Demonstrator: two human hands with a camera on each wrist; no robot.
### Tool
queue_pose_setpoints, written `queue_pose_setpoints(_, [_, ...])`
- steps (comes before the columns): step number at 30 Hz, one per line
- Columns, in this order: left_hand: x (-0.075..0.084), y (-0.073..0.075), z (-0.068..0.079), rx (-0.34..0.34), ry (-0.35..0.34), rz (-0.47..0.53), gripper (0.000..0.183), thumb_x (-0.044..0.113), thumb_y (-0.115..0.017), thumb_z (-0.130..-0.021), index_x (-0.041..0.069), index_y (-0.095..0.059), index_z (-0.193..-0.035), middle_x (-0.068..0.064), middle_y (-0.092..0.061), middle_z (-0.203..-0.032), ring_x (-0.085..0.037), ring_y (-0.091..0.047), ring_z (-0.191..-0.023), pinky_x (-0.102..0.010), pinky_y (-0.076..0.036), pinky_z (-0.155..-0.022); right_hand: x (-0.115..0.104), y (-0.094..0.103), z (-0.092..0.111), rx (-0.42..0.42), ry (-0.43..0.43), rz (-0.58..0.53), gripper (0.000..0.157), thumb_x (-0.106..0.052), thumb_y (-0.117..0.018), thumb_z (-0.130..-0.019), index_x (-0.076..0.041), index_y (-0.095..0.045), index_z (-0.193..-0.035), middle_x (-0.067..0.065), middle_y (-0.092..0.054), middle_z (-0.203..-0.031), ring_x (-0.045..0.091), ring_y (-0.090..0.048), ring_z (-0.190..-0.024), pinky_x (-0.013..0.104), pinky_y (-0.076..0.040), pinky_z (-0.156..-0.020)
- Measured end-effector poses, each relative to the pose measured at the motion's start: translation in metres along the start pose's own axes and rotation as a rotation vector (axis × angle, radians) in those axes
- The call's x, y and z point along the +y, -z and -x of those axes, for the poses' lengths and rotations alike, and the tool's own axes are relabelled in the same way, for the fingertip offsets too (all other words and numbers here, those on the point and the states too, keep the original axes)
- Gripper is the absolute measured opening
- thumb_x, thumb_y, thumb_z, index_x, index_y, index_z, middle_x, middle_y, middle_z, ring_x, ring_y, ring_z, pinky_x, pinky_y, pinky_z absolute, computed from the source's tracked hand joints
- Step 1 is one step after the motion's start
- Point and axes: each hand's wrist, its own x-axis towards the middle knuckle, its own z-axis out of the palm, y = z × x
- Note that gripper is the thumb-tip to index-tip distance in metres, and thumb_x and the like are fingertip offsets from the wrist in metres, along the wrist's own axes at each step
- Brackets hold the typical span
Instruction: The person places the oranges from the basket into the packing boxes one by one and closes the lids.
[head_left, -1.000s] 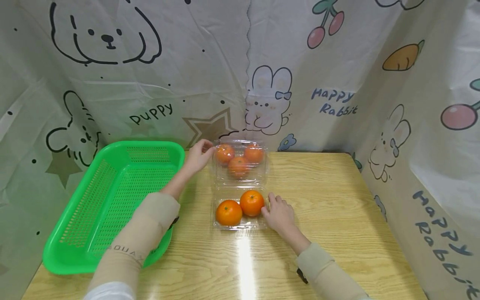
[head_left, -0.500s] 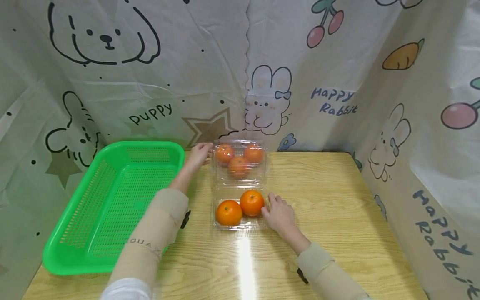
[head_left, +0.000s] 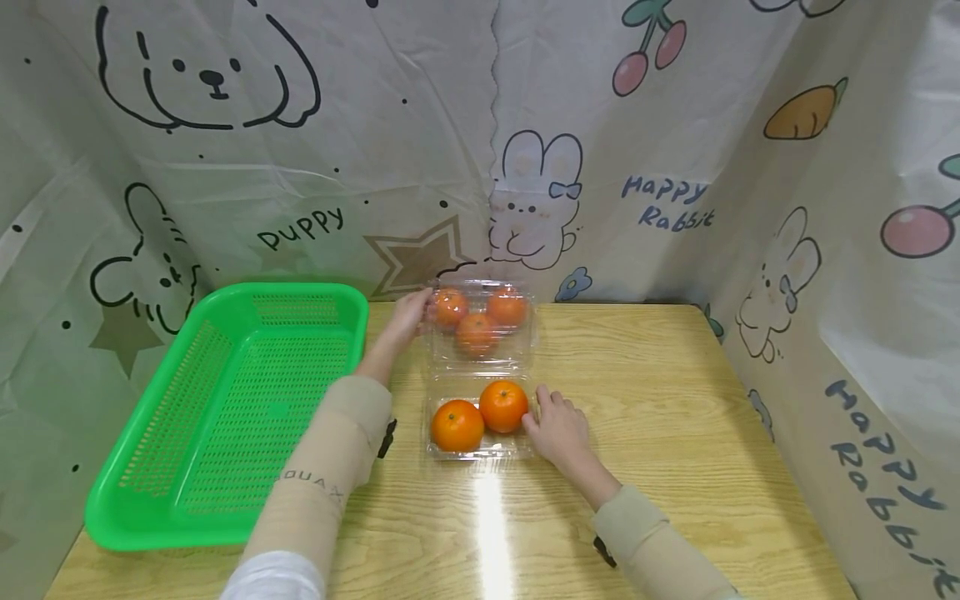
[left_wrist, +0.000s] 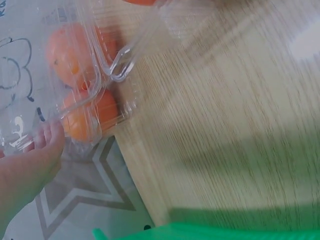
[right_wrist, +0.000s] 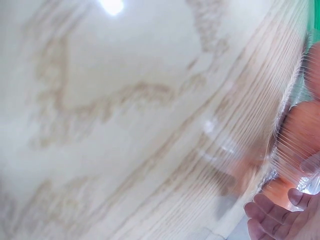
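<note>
A clear plastic clamshell container (head_left: 480,372) lies unfolded on the table. Two oranges (head_left: 458,425) sit in its near half, and three more oranges (head_left: 477,334) show through the clear plastic of its far half. My left hand (head_left: 408,315) is at the far half's left edge. In the left wrist view its bent fingers (left_wrist: 50,136) grip the plastic edge beside an orange (left_wrist: 90,115); the thumb is hidden. My right hand (head_left: 561,427) rests with loosely bent fingers at the near half's right side, its thumb close to an orange (head_left: 504,407).
A green perforated plastic basket (head_left: 358,333) stands on the left of the wooden table (head_left: 637,392). A printed cloth (head_left: 420,125) hangs close behind the table and along both sides.
My left hand first drew slightly left, then moved right onto the edge of the container's far half. The right hand, the oranges and the basket have stayed in place.
</note>
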Motion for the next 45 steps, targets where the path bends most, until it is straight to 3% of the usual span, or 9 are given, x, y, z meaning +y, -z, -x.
queue_pose_setpoints(3, [-0.015,0.006,-0.02,0.023,0.0,-0.009,0.039,0.044,-0.052,-0.089,0.007,-0.058,-0.101,-0.007,-0.06,-0.089,-0.017,-0.058,-0.076,-0.031,-0.052,-0.066,0.0,0.0,0.0,0.006,0.002,0.005,0.029,-0.036,-0.048,-0.083,-0.012,-0.045,-0.099,0.007,-0.051,-0.082,0.027,-0.052,-0.069,0.039,-0.043,-0.059])
queue_pose_setpoints(6, [-0.007,-0.001,-0.016,0.04,0.044,-0.041,0.039,0.034,-0.046,-0.094,0.0,-0.054,-0.111,-0.015,-0.059,-0.103,-0.024,-0.058,-0.089,-0.036,-0.051,-0.079,0.0,0.0,0.0,0.011,0.004,0.009,0.028,-0.035,-0.048,-0.083,-0.012,-0.045,-0.098,0.007,-0.051,-0.081,0.026,-0.051,-0.068,0.039,-0.042,-0.058])
queue_pose_setpoints(15, [-0.056,0.015,-0.068,0.043,-0.013,-0.008,0.045,0.048,-0.057,-0.084,0.005,-0.059,-0.1,-0.008,-0.065,-0.089,-0.019,-0.062,-0.073,-0.031,-0.053,-0.063,0.0,0.0,0.0,0.002,0.002,0.001,0.03,-0.036,-0.048,-0.083,-0.012,-0.046,-0.101,0.007,-0.052,-0.084,0.026,-0.052,-0.071,0.04,-0.043,-0.061])
queue_pose_setpoints(21, [-0.009,-0.015,-0.003,0.076,-0.044,-0.018,0.038,0.039,-0.053,-0.09,0.003,-0.058,-0.101,-0.011,-0.065,-0.09,-0.02,-0.061,-0.075,-0.03,-0.051,-0.067,0.0,-0.001,0.0,-0.004,-0.003,0.004,0.031,-0.036,-0.048,-0.083,-0.012,-0.046,-0.102,0.007,-0.052,-0.086,0.027,-0.053,-0.072,0.04,-0.044,-0.062])
queue_pose_setpoints(22, [0.006,-0.024,0.017,0.087,-0.048,-0.024,0.038,0.037,-0.053,-0.09,0.001,-0.058,-0.101,-0.012,-0.065,-0.091,-0.02,-0.061,-0.077,-0.031,-0.051,-0.071,0.0,-0.001,0.0,-0.003,-0.003,0.005,0.031,-0.036,-0.048,-0.083,-0.012,-0.046,-0.103,0.007,-0.053,-0.086,0.027,-0.053,-0.072,0.04,-0.044,-0.062])
queue_pose_setpoints(26, [0.03,-0.043,0.048,0.131,-0.084,-0.044,0.038,0.034,-0.048,-0.093,-0.002,-0.059,-0.1,-0.014,-0.065,-0.091,-0.021,-0.062,-0.079,-0.033,-0.051,-0.077,0.001,-0.002,0.0,0.003,-0.002,0.002,0.032,-0.036,-0.048,-0.083,-0.012,-0.047,-0.104,0.008,-0.053,-0.086,0.026,-0.053,-0.071,0.04,-0.044,-0.061])
queue_pose_setpoints(31, [0.027,-0.051,0.053,0.179,-0.15,0.005,0.035,0.031,-0.048,-0.093,-0.002,-0.059,-0.092,-0.012,-0.063,-0.084,-0.021,-0.06,-0.076,-0.032,-0.051,-0.077,0.0,-0.001,0.0,0.002,-0.005,0.001,0.032,-0.036,-0.048,-0.083,-0.012,-0.047,-0.104,0.008,-0.053,-0.086,0.026,-0.052,-0.071,0.04,-0.044,-0.061])
queue_pose_setpoints(39, [0.051,-0.072,0.088,0.303,-0.139,0.016,0.033,0.016,-0.04,-0.095,-0.013,-0.055,-0.097,-0.017,-0.058,-0.083,-0.025,-0.056,-0.077,-0.044,-0.046,-0.087,0.001,-0.002,0.0,0.001,-0.007,0.006,0.035,-0.037,-0.048,-0.084,-0.011,-0.047,-0.108,0.009,-0.055,-0.092,0.027,-0.054,-0.075,0.041,-0.045,-0.065])
queue_pose_setpoints(45, [0.049,-0.077,0.095,0.378,-0.18,-0.014,0.032,0.021,-0.046,-0.094,-0.009,-0.058,-0.088,-0.02,-0.059,-0.084,-0.024,-0.054,-0.076,-0.045,-0.044,-0.086,0.0,-0.003,0.0,0.006,-0.002,-0.001,0.033,-0.036,-0.048,-0.083,-0.011,-0.047,-0.105,0.007,-0.053,-0.087,0.026,-0.053,-0.071,0.04,-0.044,-0.061])
